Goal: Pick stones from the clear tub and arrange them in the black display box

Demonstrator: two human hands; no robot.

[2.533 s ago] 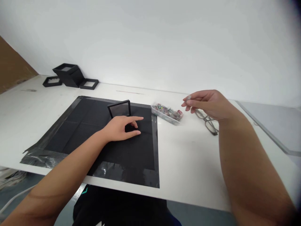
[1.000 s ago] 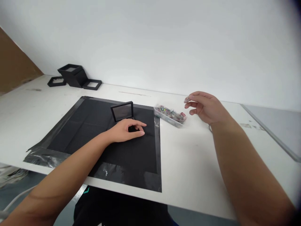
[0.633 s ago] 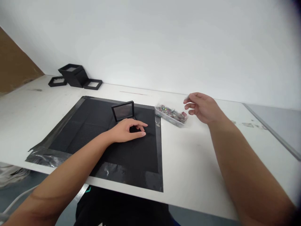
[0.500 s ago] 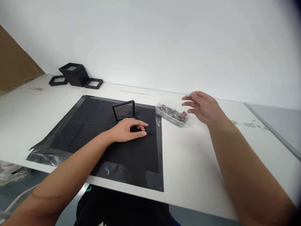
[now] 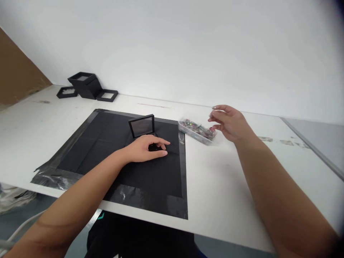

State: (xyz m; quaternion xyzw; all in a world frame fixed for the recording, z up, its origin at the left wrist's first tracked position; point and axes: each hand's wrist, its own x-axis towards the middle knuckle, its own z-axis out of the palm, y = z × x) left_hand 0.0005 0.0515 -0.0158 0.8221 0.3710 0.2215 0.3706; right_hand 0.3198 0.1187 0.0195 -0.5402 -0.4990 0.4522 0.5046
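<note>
My left hand (image 5: pixel 142 148) lies palm down over the lower part of a small black hinged case (image 5: pixel 142 126), its thumb and fingers apart. The case's lid, a black frame around a see-through pane, stands up behind the hand, which hides most of the base. Under them spreads a black mat (image 5: pixel 161 186) with shiny taped edges. My right hand (image 5: pixel 228 122) is raised at the right end of a clear plastic tray (image 5: pixel 197 136). Its thumb and a finger are pinched together; what they hold, if anything, is too small to make out. Shiny multicoloured small pieces (image 5: pixel 199 128) fill the tray.
At the back left stand a stack of black frame cases (image 5: pixel 86 86), another one lying open (image 5: pixel 107 95) and one holding something whitish (image 5: pixel 67 92). A white wall (image 5: pixel 172 53) closes off the back of the white table (image 5: pixel 215 200). A grey panel (image 5: pixel 319 139) lies at the right.
My right hand has shifted slightly, its index finger now stretched out above the thumb. My left hand and the black hinged case stay where they were.
</note>
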